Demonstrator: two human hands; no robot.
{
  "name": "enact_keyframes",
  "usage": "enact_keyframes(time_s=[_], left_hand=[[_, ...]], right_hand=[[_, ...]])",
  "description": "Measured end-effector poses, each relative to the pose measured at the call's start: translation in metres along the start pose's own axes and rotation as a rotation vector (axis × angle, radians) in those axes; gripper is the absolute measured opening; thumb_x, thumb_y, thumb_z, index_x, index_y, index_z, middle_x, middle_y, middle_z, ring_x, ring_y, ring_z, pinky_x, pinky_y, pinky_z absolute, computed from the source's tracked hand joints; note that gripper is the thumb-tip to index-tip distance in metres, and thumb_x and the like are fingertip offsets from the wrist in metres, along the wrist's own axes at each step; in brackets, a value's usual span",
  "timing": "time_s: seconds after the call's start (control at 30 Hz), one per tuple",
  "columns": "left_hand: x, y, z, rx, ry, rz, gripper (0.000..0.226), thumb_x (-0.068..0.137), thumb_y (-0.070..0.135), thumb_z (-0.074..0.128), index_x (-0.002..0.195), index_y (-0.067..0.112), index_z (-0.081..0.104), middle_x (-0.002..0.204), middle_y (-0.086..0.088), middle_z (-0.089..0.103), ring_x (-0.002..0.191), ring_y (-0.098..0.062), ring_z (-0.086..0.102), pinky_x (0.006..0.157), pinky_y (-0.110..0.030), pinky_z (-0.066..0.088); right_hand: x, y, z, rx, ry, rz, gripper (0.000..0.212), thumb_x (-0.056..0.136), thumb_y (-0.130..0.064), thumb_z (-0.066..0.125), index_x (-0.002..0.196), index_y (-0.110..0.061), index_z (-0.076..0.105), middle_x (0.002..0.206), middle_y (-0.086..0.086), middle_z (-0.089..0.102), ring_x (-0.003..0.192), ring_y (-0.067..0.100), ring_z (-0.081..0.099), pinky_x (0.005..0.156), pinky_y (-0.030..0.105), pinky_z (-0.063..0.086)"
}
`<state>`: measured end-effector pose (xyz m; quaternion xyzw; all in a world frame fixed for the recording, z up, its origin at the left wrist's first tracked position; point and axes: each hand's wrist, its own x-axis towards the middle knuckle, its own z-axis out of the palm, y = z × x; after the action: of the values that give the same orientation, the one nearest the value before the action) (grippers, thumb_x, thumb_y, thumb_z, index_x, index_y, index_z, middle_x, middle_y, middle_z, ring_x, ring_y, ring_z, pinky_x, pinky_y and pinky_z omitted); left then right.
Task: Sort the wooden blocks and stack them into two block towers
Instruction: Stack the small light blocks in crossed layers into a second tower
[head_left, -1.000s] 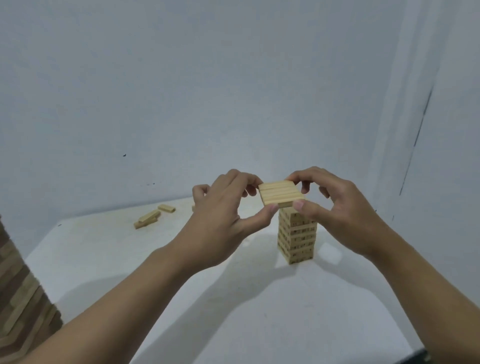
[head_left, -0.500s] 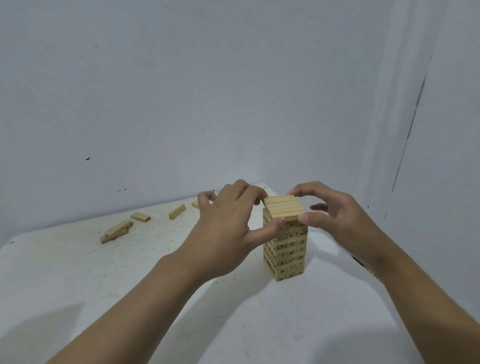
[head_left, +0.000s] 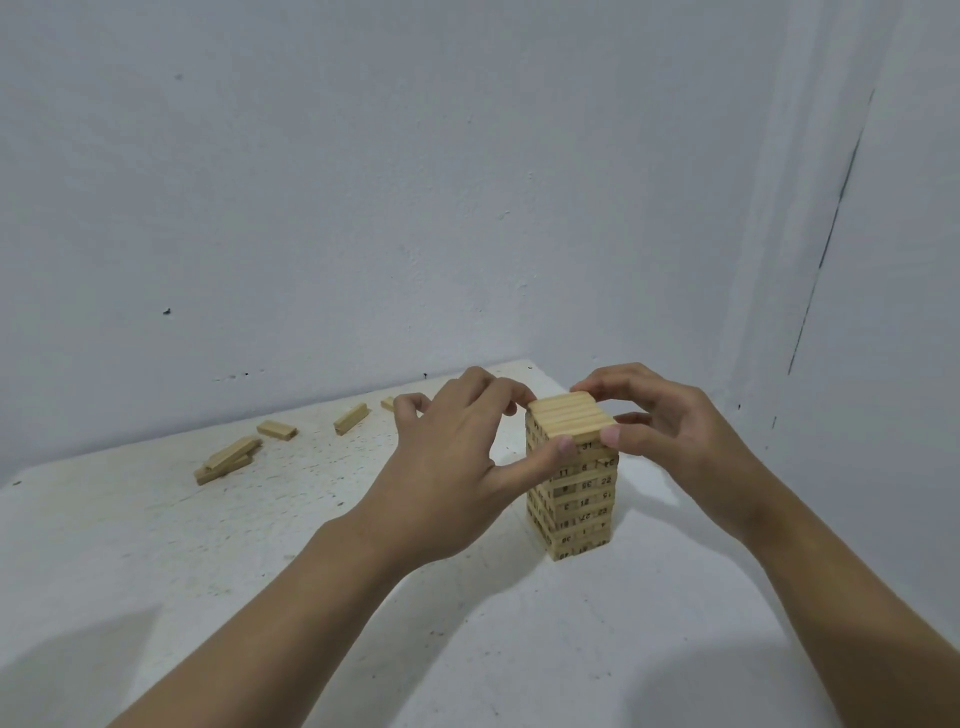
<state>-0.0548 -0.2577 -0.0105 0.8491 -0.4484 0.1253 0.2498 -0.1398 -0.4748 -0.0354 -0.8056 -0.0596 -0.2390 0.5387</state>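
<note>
A tower of numbered wooden blocks (head_left: 576, 499) stands on the white table (head_left: 156, 571), right of centre. On top of it lies a flat layer of blocks (head_left: 570, 414). My left hand (head_left: 457, 467) pinches that top layer from the left, thumb on its front edge and fingers at its back. From the right, my right hand (head_left: 670, 421) pinches the same layer with thumb in front and fingers behind. Loose blocks lie at the far left: a small crossed pile (head_left: 227, 461), a single block (head_left: 277, 429) and another block (head_left: 351, 418).
A block end (head_left: 387, 403) shows behind my left hand. The table sits in a corner, with pale walls (head_left: 363, 182) at the back and right. Its right edge runs close to the tower.
The layer of blocks, held above the tower a second ago, has come down onto its top. The camera view shifted right, so the loose blocks appear farther left.
</note>
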Motion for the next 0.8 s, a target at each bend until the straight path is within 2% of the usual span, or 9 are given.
enact_keyframes(time_s=[0.17,0.57,0.67,0.8], left_hand=[[-0.0001,-0.0008,0.0006,-0.012,0.004,0.002,0.06,0.081,0.087,0.03,0.121,0.047,0.05,0.116,0.024,0.045,0.113,0.004,0.044,0.106,-0.039,0.022],[-0.0006,-0.0023,0.0025,-0.059,-0.007,-0.03,0.066,0.077,0.089,0.033,0.125,0.047,0.05,0.117,0.025,0.046,0.114,0.01,0.042,0.108,-0.043,0.026],[-0.0024,-0.0019,0.0028,-0.098,-0.015,-0.044,0.066,0.074,0.09,0.036,0.124,0.049,0.047,0.115,0.028,0.046,0.113,0.011,0.043,0.108,-0.041,0.025],[-0.0048,-0.0007,0.0033,-0.153,-0.016,-0.062,0.058,0.075,0.09,0.036,0.12,0.054,0.045,0.113,0.029,0.049,0.112,0.01,0.046,0.105,-0.037,0.026]], right_hand=[[-0.0008,0.0022,-0.0001,0.002,0.01,0.008,0.048,0.075,-0.048,0.069,0.116,-0.024,0.074,0.124,-0.006,0.065,0.122,0.024,0.062,0.106,0.06,0.046],[-0.0018,0.0016,0.0009,0.035,0.001,0.012,0.052,0.075,-0.049,0.07,0.121,-0.023,0.072,0.123,-0.004,0.068,0.122,0.022,0.063,0.106,0.057,0.049],[-0.0043,0.0015,0.0004,0.06,-0.009,0.011,0.053,0.075,-0.048,0.071,0.123,-0.025,0.071,0.122,-0.002,0.069,0.121,0.021,0.063,0.104,0.051,0.051],[-0.0086,0.0022,0.0018,0.096,-0.002,0.008,0.057,0.074,-0.048,0.071,0.125,-0.023,0.069,0.122,-0.002,0.071,0.122,0.016,0.062,0.098,0.035,0.054]])
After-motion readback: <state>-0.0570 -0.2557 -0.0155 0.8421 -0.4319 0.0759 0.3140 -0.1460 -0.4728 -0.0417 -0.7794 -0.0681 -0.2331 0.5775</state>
